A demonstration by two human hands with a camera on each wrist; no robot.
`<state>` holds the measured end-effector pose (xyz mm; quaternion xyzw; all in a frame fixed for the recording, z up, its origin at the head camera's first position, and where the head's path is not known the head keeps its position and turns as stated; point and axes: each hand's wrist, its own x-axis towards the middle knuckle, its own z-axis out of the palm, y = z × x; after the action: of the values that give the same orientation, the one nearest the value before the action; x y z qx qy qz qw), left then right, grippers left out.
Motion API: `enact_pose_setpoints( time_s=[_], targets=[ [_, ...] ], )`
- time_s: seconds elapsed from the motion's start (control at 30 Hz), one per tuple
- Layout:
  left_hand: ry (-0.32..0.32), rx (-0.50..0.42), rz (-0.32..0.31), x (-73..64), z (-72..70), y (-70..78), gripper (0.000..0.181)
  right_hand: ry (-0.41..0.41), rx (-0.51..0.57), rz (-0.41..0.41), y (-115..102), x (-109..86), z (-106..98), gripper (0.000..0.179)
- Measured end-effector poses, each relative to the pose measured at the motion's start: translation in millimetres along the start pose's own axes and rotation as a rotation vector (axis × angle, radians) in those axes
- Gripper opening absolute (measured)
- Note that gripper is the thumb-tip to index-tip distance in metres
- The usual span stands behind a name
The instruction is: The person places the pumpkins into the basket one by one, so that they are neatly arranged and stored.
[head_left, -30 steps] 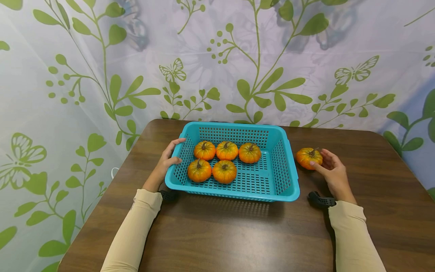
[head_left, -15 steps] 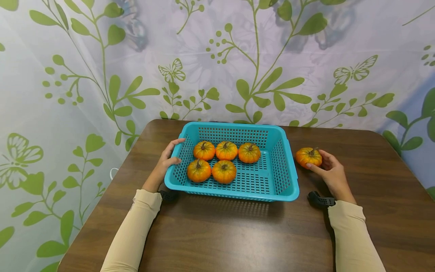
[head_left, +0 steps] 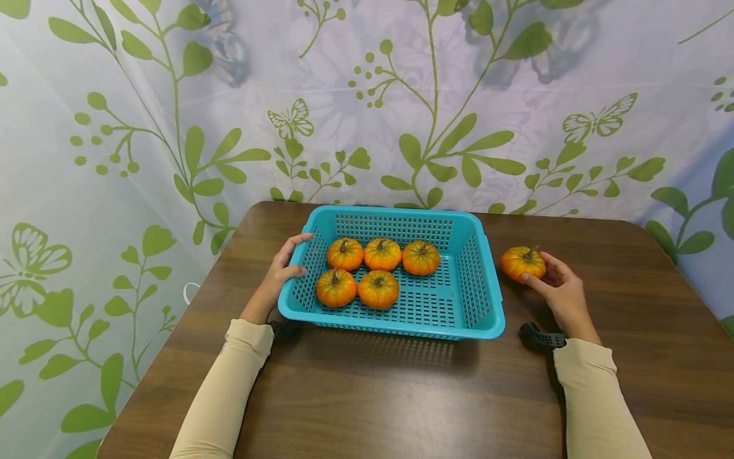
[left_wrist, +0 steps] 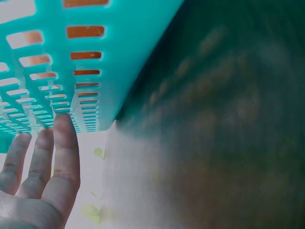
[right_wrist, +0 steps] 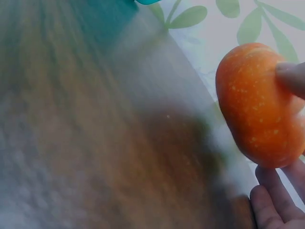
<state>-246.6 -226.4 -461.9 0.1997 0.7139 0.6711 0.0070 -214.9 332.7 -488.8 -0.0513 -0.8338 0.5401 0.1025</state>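
A turquoise plastic basket [head_left: 401,328] sits on the brown table with several small orange pumpkins [head_left: 378,290] inside, gathered toward its left half. My left hand [head_left: 278,274] holds the basket's left rim, thumb hooked over the edge. In the left wrist view, three fingers [left_wrist: 66,157] of that hand lie against the outside of the slotted wall. Right of the basket, my right hand [head_left: 562,290] grips another pumpkin [head_left: 520,262] between thumb and fingers. The right wrist view shows this pumpkin [right_wrist: 252,105] raised off the table, the thumb pressing its side and fingers beneath.
The wooden table [head_left: 390,408] extends in front of the basket and to its right. A patterned curtain [head_left: 355,153] hangs right behind the table's back edge. Black wrist devices [head_left: 541,338] are worn at both wrists. A white cable loop [head_left: 189,292] shows by the left table edge.
The pumpkin in my right hand has tilted and risen very slightly. The left hand, the basket and the pumpkins inside have stayed in place.
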Motion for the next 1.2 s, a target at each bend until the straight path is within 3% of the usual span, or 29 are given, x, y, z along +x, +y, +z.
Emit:
enact_pose_setpoints(
  time_s=[0.2,0.5,0.67,0.83,0.93,1.2],
  targets=[
    [-0.001,-0.01,0.0,0.6,-0.1,-0.8,0.079,0.008,0.016,0.02,-5.7,-3.1,-1.8,0.076],
    [0.0,-0.01,-0.004,1.2,-0.4,-1.3,0.08,0.021,0.167,-0.003,-14.5,-3.0,-6.4,0.074],
    [0.008,-0.01,-0.002,0.6,-0.2,-1.0,0.079,0.017,0.291,-0.038,-23.1,-2.2,-8.8,0.073],
    [0.012,-0.009,0.0,0.7,-0.3,-0.9,0.079,0.013,0.344,-0.103,-35.6,-2.7,-10.9,0.069],
    [0.012,-0.007,-0.002,0.8,-0.1,-0.8,0.079,0.002,0.346,-0.131,-43.2,-3.2,-11.6,0.067],
    [0.014,-0.002,-0.009,0.7,0.4,-0.4,0.08,-0.013,0.165,-0.227,-62.5,-6.2,-14.0,0.063]
  ],
)
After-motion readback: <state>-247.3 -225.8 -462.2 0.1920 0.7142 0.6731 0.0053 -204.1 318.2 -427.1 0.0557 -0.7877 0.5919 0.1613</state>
